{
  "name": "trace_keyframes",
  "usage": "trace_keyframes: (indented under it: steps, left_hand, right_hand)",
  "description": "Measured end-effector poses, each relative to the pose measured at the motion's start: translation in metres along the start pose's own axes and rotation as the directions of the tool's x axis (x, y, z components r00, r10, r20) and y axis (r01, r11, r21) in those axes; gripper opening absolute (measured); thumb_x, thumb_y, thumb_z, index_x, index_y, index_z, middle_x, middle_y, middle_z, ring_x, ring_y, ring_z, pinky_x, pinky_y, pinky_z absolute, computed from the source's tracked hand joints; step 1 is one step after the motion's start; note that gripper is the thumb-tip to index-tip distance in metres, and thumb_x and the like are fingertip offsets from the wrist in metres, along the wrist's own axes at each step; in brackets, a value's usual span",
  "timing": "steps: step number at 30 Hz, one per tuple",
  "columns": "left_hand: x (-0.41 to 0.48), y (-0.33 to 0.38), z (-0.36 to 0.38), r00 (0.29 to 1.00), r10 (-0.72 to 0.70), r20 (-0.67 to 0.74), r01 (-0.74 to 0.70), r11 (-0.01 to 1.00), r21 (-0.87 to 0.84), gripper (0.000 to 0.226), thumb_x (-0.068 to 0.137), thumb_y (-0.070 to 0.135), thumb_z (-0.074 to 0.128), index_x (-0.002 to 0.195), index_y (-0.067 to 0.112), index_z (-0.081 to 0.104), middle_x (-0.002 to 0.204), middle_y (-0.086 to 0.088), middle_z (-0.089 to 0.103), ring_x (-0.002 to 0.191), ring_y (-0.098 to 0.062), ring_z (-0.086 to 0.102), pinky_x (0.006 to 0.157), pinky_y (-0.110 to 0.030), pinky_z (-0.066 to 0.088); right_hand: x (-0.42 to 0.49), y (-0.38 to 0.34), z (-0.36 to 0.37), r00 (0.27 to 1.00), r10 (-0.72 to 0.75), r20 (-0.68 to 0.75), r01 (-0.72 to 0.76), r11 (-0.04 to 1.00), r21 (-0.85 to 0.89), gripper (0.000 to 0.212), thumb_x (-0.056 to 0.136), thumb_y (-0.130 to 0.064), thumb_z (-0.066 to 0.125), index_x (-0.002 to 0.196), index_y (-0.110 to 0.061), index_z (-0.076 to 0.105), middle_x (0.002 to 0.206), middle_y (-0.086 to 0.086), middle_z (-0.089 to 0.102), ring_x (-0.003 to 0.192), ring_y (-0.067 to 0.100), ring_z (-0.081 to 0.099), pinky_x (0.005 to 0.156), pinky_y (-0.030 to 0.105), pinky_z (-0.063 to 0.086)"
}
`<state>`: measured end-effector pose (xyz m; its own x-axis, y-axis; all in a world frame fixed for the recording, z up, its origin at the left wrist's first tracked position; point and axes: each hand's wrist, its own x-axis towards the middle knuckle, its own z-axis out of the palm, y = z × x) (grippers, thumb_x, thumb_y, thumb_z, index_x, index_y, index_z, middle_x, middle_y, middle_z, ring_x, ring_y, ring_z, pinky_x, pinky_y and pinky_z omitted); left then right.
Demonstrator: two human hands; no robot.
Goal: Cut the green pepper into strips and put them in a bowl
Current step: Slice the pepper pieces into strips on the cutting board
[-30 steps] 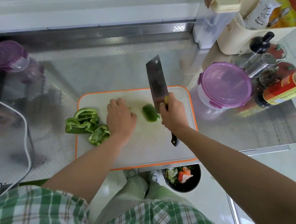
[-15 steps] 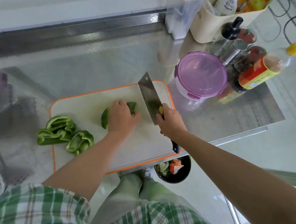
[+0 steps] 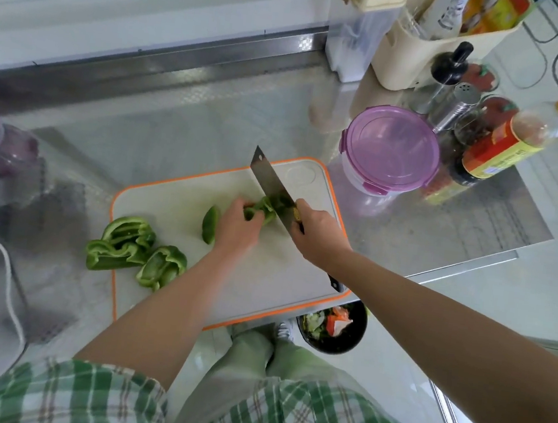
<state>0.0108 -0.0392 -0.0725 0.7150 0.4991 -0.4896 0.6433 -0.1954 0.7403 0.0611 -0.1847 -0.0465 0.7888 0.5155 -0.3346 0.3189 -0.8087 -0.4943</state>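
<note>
Glossy green pepper piece (image 3: pixel 261 212) showing at fingers of left hand (image 3: pixel 238 228); grey steel cleaver (image 3: pixel 270 176) gleaming beside them; white orange-rimmed plastic cutting board (image 3: pixel 263 278) lying beneath.

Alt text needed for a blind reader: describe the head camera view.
A right hand holds a cleaver against a green pepper piece gripped by the left hand on a cutting board; more pepper pieces lie at its left.

A checked shirt (image 3: pixel 283 415) in green and white, with thin brown lines, is worn. Its sleeves (image 3: pixel 79 390) are short, so the arms (image 3: pixel 156 319) are left bare down to the left hand (image 3: pixel 238 229) and the right hand (image 3: pixel 319 236). Pale green trousers (image 3: pixel 248 356) are worn too, and a white shoe (image 3: pixel 284 329) is seen below them.
</note>
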Motion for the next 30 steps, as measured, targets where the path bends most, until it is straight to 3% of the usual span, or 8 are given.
trace_keyframes:
  steps: [1,3,8,12,17,23,30]
  left_hand:
    - [0.002,-0.002,-0.001,1.0,-0.007,-0.008,0.007,0.999,0.054,0.013,0.091,0.023,0.056,0.103,0.018,0.053,0.095,-0.014,0.066,0.081,-0.033,0.065,0.073,-0.04,0.055]
    - [0.002,-0.003,-0.001,0.998,-0.047,-0.03,0.05,0.995,0.083,0.014,0.087,0.025,0.059,0.098,0.018,0.054,0.094,-0.013,0.068,0.085,-0.035,0.067,0.08,-0.045,0.056]
    - [-0.003,-0.005,-0.001,0.995,-0.095,-0.032,0.096,0.995,0.009,0.017,0.085,0.027,0.065,0.088,0.016,0.051,0.073,-0.009,0.062,0.053,-0.024,0.055,0.067,-0.045,0.055]
    - [-0.002,-0.007,0.001,0.995,-0.073,-0.07,0.08,0.992,0.1,0.022,0.084,0.037,0.065,0.08,0.023,0.048,0.078,-0.009,0.067,0.066,-0.029,0.064,0.067,-0.04,0.053]
    - [0.004,-0.009,-0.001,0.993,-0.023,-0.113,0.05,0.968,0.247,0.026,0.085,0.042,0.065,0.089,0.018,0.054,0.082,-0.008,0.07,0.078,-0.029,0.067,0.064,-0.033,0.048]
    - [0.005,-0.003,-0.002,0.993,-0.021,-0.12,0.057,0.951,0.303,0.022,0.083,0.036,0.066,0.087,0.018,0.054,0.082,-0.008,0.069,0.078,-0.028,0.066,0.06,-0.03,0.039]
    - [0.005,0.002,-0.001,0.992,-0.008,-0.126,0.053,0.933,0.355,0.021,0.084,0.032,0.066,0.088,0.015,0.054,0.082,-0.004,0.062,0.076,-0.026,0.058,0.061,-0.029,0.036]
  right_hand:
    - [0.0,-0.001,-0.002,1.0,0.001,0.019,-0.001,1.0,0.002,0.006,0.094,-0.015,0.042,0.095,-0.009,0.04,0.074,0.015,0.053,0.064,0.038,0.056,0.057,0.046,0.05]
    - [0.001,-0.002,-0.006,1.0,0.001,0.014,-0.001,1.0,0.023,0.007,0.092,-0.014,0.043,0.091,-0.009,0.039,0.075,0.018,0.056,0.063,0.04,0.057,0.058,0.049,0.052]
    - [-0.003,-0.007,-0.012,0.999,-0.046,-0.021,0.046,0.999,-0.003,0.01,0.093,-0.013,0.043,0.088,-0.012,0.035,0.066,0.007,0.042,0.058,0.029,0.041,0.051,0.035,0.034]
    - [-0.007,-0.007,-0.005,0.997,-0.067,0.025,0.069,0.996,-0.058,0.01,0.094,-0.013,0.041,0.087,-0.013,0.034,0.064,0.005,0.04,0.06,0.031,0.043,0.052,0.036,0.034]
    - [-0.005,-0.01,-0.006,0.998,-0.068,-0.015,0.068,0.997,-0.04,0.007,0.093,-0.013,0.042,0.091,-0.013,0.036,0.069,0.013,0.05,0.061,0.035,0.049,0.053,0.043,0.04]
    - [-0.004,-0.015,-0.005,0.996,-0.05,0.071,0.056,0.995,-0.086,0.002,0.094,-0.012,0.039,0.093,-0.012,0.037,0.065,0.007,0.043,0.059,0.027,0.044,0.049,0.035,0.033]
    - [-0.004,-0.014,0.0,0.994,-0.034,0.1,0.046,0.992,-0.115,0.006,0.094,-0.012,0.039,0.099,-0.01,0.039,0.067,0.007,0.044,0.06,0.027,0.046,0.049,0.035,0.034]
